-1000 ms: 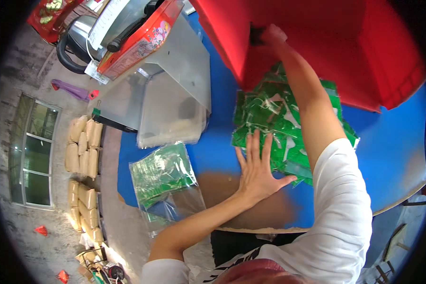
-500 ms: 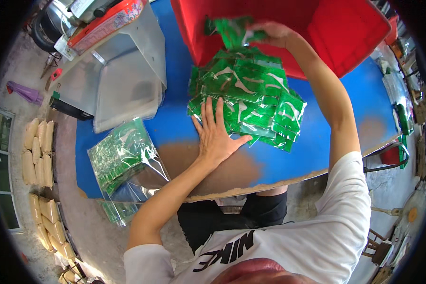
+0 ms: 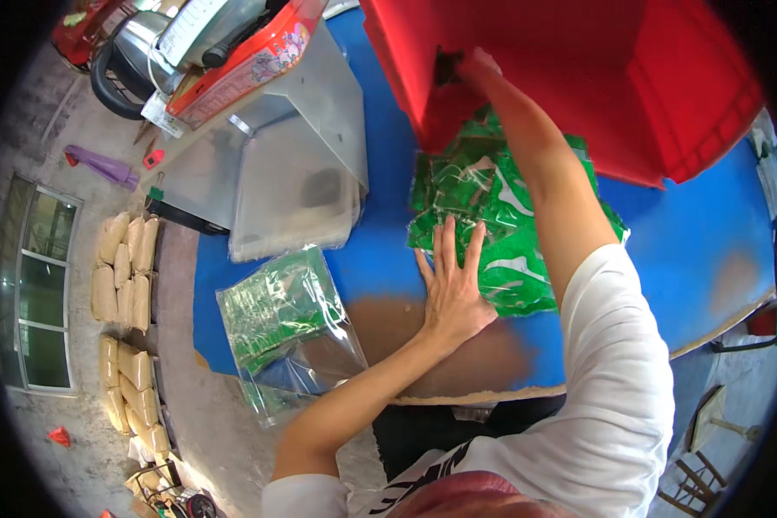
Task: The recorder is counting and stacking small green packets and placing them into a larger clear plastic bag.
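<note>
A heap of flat green packets in shiny see-through film, with pale shapes on them, lies on the blue table. My left hand rests flat on its near left part, fingers spread, palm down. Past the heap, my right arm reaches into the tilted red bin. There my right hand is blurred, its fingers bent together beside a small dark shape in the shade that I cannot make out. Left of my left forearm lies a large clear bag of green packets, partly hanging over the table edge.
A translucent plastic box lies on its side at the left, with a red-orange tray of items on top. The blue table has worn brown patches. Tan sacks stand on the floor at the left.
My right hand has gone deeper into the red bin; the green packet it held over the heap no longer shows plainly. My left hand stays on the heap. The whole view has shifted.
</note>
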Tool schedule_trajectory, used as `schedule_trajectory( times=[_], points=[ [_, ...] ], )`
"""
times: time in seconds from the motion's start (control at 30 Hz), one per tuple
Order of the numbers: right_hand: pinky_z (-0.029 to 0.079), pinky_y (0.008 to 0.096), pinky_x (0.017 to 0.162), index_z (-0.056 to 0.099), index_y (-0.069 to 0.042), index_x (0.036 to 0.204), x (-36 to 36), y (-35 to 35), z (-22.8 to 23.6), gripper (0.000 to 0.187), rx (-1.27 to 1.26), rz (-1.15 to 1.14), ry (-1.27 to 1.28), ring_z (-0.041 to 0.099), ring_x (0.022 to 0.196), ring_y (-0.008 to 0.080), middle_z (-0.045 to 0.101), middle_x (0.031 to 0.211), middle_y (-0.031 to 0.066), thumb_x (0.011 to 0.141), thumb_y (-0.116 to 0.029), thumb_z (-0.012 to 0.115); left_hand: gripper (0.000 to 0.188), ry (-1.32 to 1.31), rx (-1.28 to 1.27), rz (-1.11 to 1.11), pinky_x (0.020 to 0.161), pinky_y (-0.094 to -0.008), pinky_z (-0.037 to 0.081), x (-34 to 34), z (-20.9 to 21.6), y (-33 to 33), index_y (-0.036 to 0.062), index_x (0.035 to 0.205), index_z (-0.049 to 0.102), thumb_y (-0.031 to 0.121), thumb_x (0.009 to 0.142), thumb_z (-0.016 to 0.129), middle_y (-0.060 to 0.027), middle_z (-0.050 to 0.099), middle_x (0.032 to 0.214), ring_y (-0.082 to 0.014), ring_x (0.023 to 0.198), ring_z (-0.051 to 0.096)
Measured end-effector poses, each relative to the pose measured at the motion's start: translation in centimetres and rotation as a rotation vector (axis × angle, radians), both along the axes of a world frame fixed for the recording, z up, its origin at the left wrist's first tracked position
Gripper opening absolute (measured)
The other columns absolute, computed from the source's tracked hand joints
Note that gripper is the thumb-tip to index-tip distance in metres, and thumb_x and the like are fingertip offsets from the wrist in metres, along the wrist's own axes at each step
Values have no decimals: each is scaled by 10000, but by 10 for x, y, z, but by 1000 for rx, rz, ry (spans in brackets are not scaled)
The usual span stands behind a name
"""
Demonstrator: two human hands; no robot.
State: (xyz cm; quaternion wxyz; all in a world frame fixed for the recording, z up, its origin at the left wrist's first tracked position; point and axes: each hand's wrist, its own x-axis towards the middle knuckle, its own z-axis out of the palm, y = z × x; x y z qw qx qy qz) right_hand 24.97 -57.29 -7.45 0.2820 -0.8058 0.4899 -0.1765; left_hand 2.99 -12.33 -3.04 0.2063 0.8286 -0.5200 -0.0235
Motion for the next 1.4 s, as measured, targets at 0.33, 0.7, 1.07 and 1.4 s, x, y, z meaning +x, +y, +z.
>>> schedule_trajectory(
  times=[0.33, 0.7, 1.07, 1.4],
  points=[
    [539, 406, 711, 705, -126, 1206, -205, 114, 114, 397, 880, 611, -466, 591, 709, 113, 729, 997, 41, 886, -357, 746, 1117, 97, -228, 31, 1161, -665, 126, 14, -2, 4, 49, 1510, 300, 471, 647, 870, -250, 244, 1565, -446, 1464, 228],
    [479, 447, 979, 603, 46, 1213, -417, 135, 28, 836, -234, -293, -328, 624, 1155, 387, 664, 1206, 236, 814, -685, 680, 812, 378, -544, -19, 1196, -495, 218, 30, -20, 14, 9, 1452, 347, 46, 751, 753, -305, 289, 1489, -458, 1407, 285],
    [446, 442, 1040, 518, 25, 1314, -315, 244, 37, 907, -115, -317, -387, 586, 1212, 408, 636, 1264, 234, 754, -653, 742, 1001, 79, -300, 133, 1131, -731, 106, 8, -10, -29, 150, 1484, 439, 691, 708, 766, -259, 221, 1590, -491, 1482, 145],
    [521, 380, 896, 654, 71, 1198, -287, 202, 61, 832, 395, -204, -610, 679, 1038, 282, 691, 1197, 166, 728, -594, 827, 1243, 106, -236, 217, 1120, -749, 69, 1, 4, -8, 178, 1587, 243, 760, 625, 770, -288, 152, 1618, -499, 1498, 103]
  ],
)
